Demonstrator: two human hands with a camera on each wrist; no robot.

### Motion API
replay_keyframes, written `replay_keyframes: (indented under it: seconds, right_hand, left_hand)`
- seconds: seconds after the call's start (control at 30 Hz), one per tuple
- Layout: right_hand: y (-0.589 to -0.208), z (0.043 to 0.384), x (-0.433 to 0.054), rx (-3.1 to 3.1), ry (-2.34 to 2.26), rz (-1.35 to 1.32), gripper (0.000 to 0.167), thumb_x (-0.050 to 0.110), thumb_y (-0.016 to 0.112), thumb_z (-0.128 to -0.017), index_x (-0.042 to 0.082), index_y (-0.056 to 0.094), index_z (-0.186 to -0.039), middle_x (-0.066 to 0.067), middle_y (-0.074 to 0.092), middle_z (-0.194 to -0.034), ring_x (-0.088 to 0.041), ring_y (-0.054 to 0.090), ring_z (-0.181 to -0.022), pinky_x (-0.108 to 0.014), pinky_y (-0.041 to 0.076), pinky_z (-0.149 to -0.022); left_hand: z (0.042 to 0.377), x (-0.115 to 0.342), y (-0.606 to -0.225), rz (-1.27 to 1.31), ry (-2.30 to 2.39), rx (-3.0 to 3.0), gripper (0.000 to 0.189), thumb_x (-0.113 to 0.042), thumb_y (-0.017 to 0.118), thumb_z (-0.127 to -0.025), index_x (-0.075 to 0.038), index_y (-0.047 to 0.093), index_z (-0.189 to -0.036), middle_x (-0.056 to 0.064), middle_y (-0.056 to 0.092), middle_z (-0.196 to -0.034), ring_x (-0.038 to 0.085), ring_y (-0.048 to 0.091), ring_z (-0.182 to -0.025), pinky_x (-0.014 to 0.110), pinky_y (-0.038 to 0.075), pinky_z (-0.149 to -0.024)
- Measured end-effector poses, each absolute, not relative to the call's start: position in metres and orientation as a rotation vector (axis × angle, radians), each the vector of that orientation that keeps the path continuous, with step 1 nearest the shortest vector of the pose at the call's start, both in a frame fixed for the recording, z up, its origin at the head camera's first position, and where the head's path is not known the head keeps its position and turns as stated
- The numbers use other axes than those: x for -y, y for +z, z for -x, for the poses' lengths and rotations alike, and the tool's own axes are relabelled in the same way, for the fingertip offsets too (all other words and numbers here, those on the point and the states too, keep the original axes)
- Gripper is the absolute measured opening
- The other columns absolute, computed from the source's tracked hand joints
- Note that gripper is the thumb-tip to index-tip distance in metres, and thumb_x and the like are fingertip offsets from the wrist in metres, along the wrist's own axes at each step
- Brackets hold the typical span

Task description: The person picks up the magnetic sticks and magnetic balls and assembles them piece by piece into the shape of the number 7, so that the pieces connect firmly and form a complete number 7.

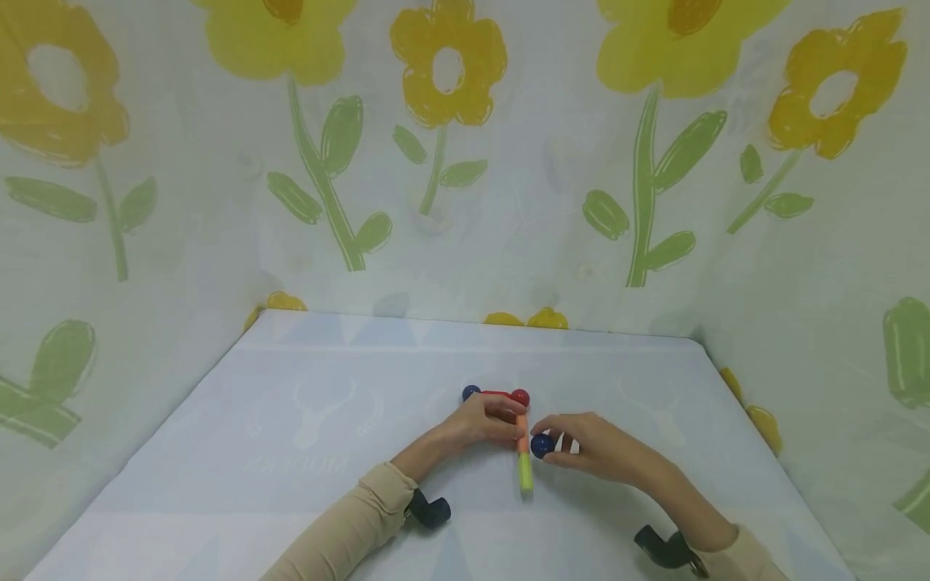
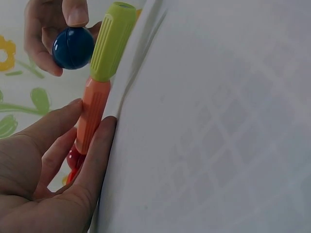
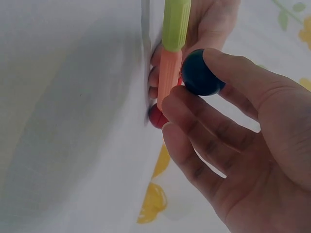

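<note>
An orange and light-green ribbed rod (image 1: 525, 472) lies along the table, its far end at a red ball (image 1: 520, 397). My left hand (image 1: 475, 421) pinches the orange section (image 2: 92, 114) between thumb and fingers. Beyond it, a red rod (image 1: 497, 393) runs from the red ball to a dark blue ball (image 1: 471, 392), partly covered by the left hand. My right hand (image 1: 599, 448) pinches a second dark blue ball (image 3: 200, 73) close beside the rod. In the left wrist view that ball (image 2: 73, 47) overlaps the green section's edge.
The pieces are on a pale, patterned table (image 1: 218, 468). Flower-printed cloth (image 1: 508, 242) stands behind it and along both sides. A dark curved device (image 1: 429, 510) is strapped at the left wrist, and another (image 1: 663, 547) at the right.
</note>
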State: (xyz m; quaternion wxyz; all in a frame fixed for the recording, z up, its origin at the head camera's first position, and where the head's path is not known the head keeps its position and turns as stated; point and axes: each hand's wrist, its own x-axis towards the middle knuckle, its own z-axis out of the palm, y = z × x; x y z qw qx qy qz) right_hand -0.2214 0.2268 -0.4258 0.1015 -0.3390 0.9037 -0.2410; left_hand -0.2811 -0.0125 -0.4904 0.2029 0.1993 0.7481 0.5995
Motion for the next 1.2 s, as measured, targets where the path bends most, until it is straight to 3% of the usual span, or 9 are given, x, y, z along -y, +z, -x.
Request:
replay_keyframes:
  seconds: [0.2, 0.47, 1.2]
  right_hand:
    - [-0.424, 0.215, -0.225, -2.638, -0.707, 1.02, 0.032, 0.028, 0.071, -0.09, 0.024, 0.063, -0.121, 0.011, 0.07, -0.1, 0.001, 0.06, -0.082, -0.018, 0.053, -0.07]
    - [-0.42, 0.209, -0.221, -2.538, -0.71, 1.099, 0.038, 0.031, 0.069, -0.091, 0.02, 0.063, -0.127, 0.014, 0.069, -0.104, 0.003, 0.06, -0.084, -0.018, 0.052, -0.07]
    - [-0.428, 0.189, -0.213, -2.398, -0.718, 1.155, 0.033, 0.031, 0.068, -0.092, 0.02, 0.066, -0.123, 0.017, 0.07, -0.102, 0.008, 0.061, -0.081, -0.016, 0.052, -0.071]
  left_hand:
    - [0.284, 0.013, -0.493, -0.552, 1.666, -2.093, 0.034, -0.016, 0.078, -0.083, -0.013, 0.071, -0.116, 0.005, 0.071, -0.11, 0.015, 0.065, -0.094, 0.026, 0.057, -0.083]
    - [0.284, 0.013, -0.49, -0.551, 1.655, -2.103, 0.034, -0.016, 0.079, -0.083, -0.012, 0.071, -0.116, 0.007, 0.071, -0.111, 0.013, 0.066, -0.093, 0.027, 0.057, -0.083]
    - [0.284, 0.013, -0.493, -0.534, 1.688, -2.063, 0.033, -0.014, 0.079, -0.082, -0.012, 0.071, -0.114, 0.004, 0.071, -0.104, 0.013, 0.068, -0.089, 0.028, 0.057, -0.083]
